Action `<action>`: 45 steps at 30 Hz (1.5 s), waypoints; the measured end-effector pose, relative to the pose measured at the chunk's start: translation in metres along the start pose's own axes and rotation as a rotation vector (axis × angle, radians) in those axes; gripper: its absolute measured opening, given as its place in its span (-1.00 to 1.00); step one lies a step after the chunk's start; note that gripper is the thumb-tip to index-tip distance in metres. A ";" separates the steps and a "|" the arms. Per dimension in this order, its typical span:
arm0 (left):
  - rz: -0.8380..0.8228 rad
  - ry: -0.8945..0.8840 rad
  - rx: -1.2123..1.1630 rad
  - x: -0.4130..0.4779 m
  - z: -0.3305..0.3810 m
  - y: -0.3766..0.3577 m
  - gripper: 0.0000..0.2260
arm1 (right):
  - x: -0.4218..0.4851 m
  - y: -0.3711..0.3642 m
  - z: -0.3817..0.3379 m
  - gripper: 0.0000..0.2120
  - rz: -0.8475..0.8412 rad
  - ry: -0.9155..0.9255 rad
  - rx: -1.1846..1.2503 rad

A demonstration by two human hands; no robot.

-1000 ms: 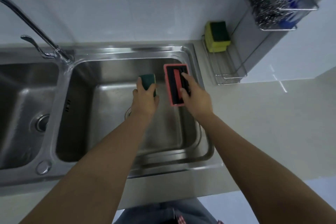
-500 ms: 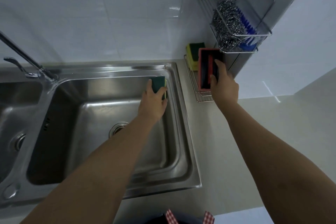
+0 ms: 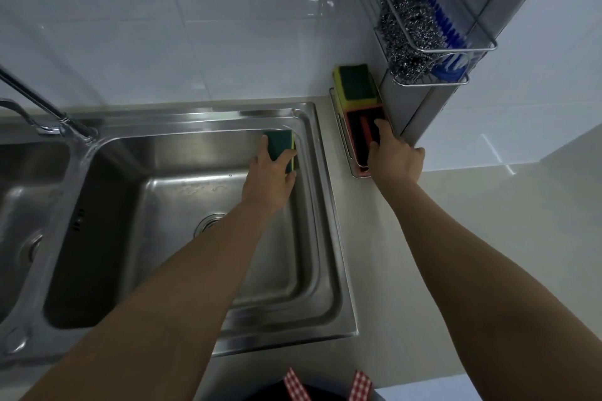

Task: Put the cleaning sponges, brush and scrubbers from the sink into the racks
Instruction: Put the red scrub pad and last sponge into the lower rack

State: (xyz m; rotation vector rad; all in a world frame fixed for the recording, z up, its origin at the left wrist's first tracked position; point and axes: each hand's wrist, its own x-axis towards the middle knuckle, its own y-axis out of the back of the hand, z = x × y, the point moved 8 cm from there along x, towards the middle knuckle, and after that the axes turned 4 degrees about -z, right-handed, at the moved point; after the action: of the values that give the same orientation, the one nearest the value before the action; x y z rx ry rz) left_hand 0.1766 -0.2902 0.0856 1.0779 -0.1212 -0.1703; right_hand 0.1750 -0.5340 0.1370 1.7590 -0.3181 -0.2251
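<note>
My left hand (image 3: 270,179) grips a green-and-yellow sponge (image 3: 280,150) over the back right corner of the steel sink (image 3: 182,146). My right hand (image 3: 394,158) rests on a red-framed black scrubber (image 3: 360,127) and holds it down in the low wire rack (image 3: 342,137) on the counter. Behind it in that rack stands another yellow-and-green sponge (image 3: 355,85). The wall rack (image 3: 482,47) above holds steel wool scrubbers (image 3: 408,26) and a blue brush (image 3: 446,29).
A faucet (image 3: 39,104) stands at the back left of the sink, with a second basin (image 3: 22,221) to its left. Beige counter (image 3: 472,238) spreads to the right of the sink. A white tiled wall (image 3: 195,26) runs behind.
My right hand carried the red scrubber from over the sink to the counter rack and lowered it in. My left hand moved the sponge toward the sink's right rim.
</note>
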 end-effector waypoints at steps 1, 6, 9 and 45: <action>0.002 -0.002 0.001 0.000 0.001 0.000 -0.60 | 0.001 -0.001 0.000 -0.57 0.003 -0.004 -0.005; 0.005 -0.012 0.010 0.001 0.001 -0.001 -0.60 | 0.005 -0.007 0.000 -0.49 -0.068 -0.005 0.020; 0.008 -0.017 0.016 0.001 0.000 -0.002 -0.60 | 0.003 -0.011 0.001 -0.44 -0.108 -0.016 0.023; 0.047 -0.226 -0.114 0.145 0.146 0.021 -0.53 | -0.038 -0.050 0.012 -0.49 0.204 0.197 -0.022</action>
State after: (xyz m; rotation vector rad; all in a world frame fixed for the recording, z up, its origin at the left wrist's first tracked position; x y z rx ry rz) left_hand 0.2939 -0.4351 0.1745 0.9389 -0.3353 -0.2538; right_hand 0.1396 -0.5226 0.0843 1.6979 -0.3470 0.0905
